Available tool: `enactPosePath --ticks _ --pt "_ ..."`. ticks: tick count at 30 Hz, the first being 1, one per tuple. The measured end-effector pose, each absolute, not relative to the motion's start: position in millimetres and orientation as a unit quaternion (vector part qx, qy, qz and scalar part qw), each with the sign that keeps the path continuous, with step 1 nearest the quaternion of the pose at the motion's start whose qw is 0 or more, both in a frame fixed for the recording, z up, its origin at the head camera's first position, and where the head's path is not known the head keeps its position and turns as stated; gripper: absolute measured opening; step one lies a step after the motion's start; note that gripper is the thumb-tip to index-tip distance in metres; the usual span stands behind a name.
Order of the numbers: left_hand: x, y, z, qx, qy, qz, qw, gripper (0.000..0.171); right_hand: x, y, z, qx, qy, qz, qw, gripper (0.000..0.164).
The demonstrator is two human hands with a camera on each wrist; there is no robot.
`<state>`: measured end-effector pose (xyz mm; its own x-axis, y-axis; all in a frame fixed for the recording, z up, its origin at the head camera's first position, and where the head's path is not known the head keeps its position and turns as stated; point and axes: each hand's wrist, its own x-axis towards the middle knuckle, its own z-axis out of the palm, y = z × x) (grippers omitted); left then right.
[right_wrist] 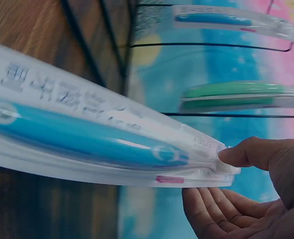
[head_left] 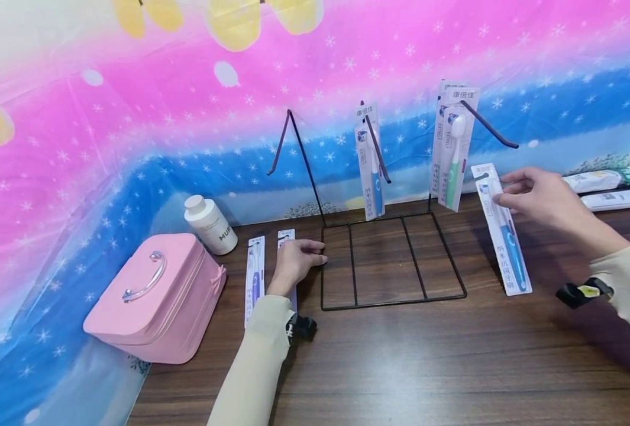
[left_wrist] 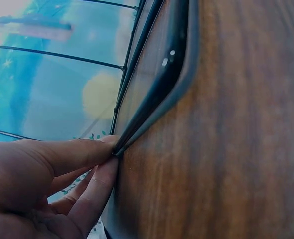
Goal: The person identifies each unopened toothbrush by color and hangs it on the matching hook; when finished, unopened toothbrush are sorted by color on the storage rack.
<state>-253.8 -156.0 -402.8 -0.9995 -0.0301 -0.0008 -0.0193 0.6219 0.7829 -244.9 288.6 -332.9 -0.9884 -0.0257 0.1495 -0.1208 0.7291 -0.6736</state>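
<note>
The left hand (head_left: 295, 263) pinches a black wire rack (head_left: 391, 303) at its left edge, probably steadying it. Right of it, the right hand (head_left: 538, 198) pinches a flat white-backed blue toothbrush pack (head_left: 502, 234) high up, apparently keeping its hanging slot (head_left: 482, 176) free.
</note>
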Motion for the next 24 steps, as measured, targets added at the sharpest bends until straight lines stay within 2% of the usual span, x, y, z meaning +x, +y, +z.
enactPosePath --ticks 3,16,24 --pt "-253.7 -155.9 -402.6 0.013 -0.901 -0.434 0.008 0.022 -235.5 291.0 -323.4 0.041 -0.932 0.351 0.085 0.065" --pt "-253.9 -156.2 -402.3 0.003 -0.904 -0.428 0.014 0.023 -186.4 286.1 -277.3 0.046 -0.894 0.405 0.188 0.053" --pt "-254.6 -156.7 -402.5 0.001 -0.904 -0.427 0.014 0.022 -159.0 270.2 -255.3 0.094 -0.842 0.451 0.280 0.046"
